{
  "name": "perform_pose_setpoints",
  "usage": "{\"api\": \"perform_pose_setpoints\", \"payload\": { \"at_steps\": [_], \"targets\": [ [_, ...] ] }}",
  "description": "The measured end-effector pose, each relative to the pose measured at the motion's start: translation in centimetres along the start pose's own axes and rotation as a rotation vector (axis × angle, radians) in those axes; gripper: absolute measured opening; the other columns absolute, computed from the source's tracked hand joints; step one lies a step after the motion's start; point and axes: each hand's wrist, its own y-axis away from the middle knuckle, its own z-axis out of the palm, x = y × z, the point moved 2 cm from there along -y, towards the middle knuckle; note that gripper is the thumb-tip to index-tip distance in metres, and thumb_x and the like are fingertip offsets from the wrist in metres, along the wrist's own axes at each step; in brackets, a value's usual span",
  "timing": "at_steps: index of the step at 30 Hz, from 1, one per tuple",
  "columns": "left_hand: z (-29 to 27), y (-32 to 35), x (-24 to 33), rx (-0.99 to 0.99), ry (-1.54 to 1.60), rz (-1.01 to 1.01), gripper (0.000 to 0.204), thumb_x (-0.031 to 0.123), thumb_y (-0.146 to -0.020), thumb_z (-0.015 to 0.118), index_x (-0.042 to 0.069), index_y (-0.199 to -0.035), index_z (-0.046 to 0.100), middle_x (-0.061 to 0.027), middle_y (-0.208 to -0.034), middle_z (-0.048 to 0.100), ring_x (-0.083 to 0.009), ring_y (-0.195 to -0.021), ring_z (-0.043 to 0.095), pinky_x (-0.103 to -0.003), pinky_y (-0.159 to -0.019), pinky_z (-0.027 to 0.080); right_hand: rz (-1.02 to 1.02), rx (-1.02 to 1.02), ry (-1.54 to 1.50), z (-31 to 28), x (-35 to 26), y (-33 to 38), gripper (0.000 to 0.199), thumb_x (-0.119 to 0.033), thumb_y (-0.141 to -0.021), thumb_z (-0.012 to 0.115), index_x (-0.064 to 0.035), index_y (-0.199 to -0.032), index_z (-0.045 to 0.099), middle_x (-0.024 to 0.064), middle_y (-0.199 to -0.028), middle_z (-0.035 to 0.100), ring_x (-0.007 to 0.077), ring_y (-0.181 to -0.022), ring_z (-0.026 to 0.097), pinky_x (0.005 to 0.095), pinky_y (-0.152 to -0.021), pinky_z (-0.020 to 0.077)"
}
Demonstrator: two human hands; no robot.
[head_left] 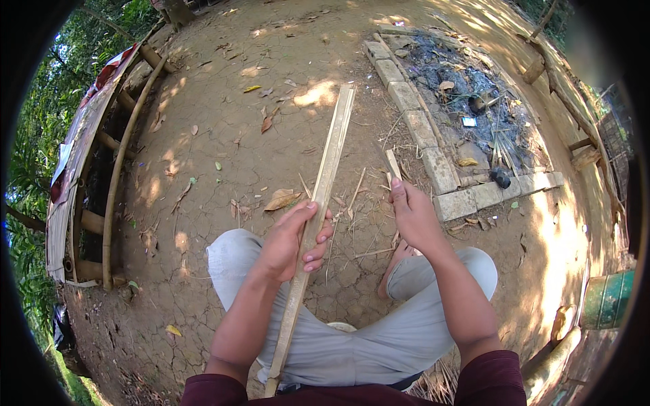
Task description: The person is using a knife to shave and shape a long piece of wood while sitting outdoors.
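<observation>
"Entry one, the left hand?"

"Left hand: is gripping one long wooden strip, flat and pale, fingers curling around it. The strip is slanting between the knees, its upper end pointing away over the ground, its lower end reaching toward the waist."

"Entry two, the right hand?"

"Right hand: is pinching one short, slim piece, wood-coloured, thumb uppermost. It is standing apart from the strip. Tool or splinter: cannot tell."

"Next outward?"

"Trousers, one pair, grey: are covering bent legs. Bare foot, one: is showing below the right hand. Dry leaf, brown: is lying just beyond the left hand. Earth ground, cracked: is bearing scattered leaves and twigs."

"And the outer items?"

"Block border, ahead on the right: is edging a bed of ash. Dark round object, one: is resting near its closest corner. Pole frame, left: is standing before green foliage. Green container: is sitting at far right."
</observation>
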Motion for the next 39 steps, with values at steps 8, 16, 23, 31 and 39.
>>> {"api": "perform_pose_setpoints", "payload": {
  "at_steps": [8,16,23,31,39],
  "targets": [
    [0.8,-1.1,-2.5,0.081,-0.126,0.085,0.026,0.024,-0.105,0.038,0.005,-0.116,0.050,-0.0070,-0.082,0.055,-0.0140,-0.048,0.047,-0.026,-0.041,0.038,-0.343,-0.035,0.213,3.2,-0.7,3.8,0.046,-0.046,-0.100,0.049,-0.0047,-0.082,0.052,0.0190,-0.065,0.062,0.0410,-0.060,0.061,0.0497,-0.053,0.0460],
    [0.4,-0.3,-3.0,0.146,-0.077,-0.008,0.025,0.026,-0.106,0.040,0.005,-0.113,0.051,-0.0048,-0.076,0.049,-0.0106,-0.041,0.040,-0.024,-0.037,0.031,-0.450,0.069,0.365,4.7,-0.6,3.2,0.046,-0.051,-0.096,0.054,-0.0070,-0.081,0.053,0.0134,-0.061,0.062,0.0354,-0.050,0.062,0.0453,-0.043,0.0463],
    [-0.4,-0.6,-3.8,0.180,-0.078,-0.065,0.027,0.032,-0.106,0.041,0.008,-0.109,0.051,-0.0012,-0.072,0.046,-0.0071,-0.041,0.034,-0.023,-0.037,0.027,-0.426,0.254,0.523,5.4,1.0,-0.4,0.048,-0.053,-0.096,0.051,-0.0092,-0.077,0.053,0.0122,-0.056,0.060,0.0329,-0.048,0.063,0.0434,-0.041,0.0463],
    [-0.5,0.2,-4.3,0.176,-0.118,-0.146,0.026,0.032,-0.106,0.039,0.007,-0.107,0.049,-0.0009,-0.071,0.044,-0.0070,-0.040,0.032,-0.023,-0.036,0.026,-0.373,0.320,0.593,3.2,3.3,-5.3,0.047,-0.050,-0.098,0.050,-0.0076,-0.079,0.057,0.0148,-0.058,0.061,0.0363,-0.053,0.064,0.0471,-0.045,0.0482],
    [-1.7,1.0,-4.1,0.200,-0.076,-0.160,0.024,0.029,-0.107,0.038,0.008,-0.106,0.049,-0.0015,-0.069,0.043,-0.0072,-0.040,0.031,-0.023,-0.035,0.026,-0.316,0.194,0.574,5.1,1.5,-3.8,0.049,-0.049,-0.100,0.047,-0.0051,-0.080,0.058,0.0159,-0.058,0.062,0.0366,-0.053,0.064,0.0463,-0.045,0.0479]
  ]
}}
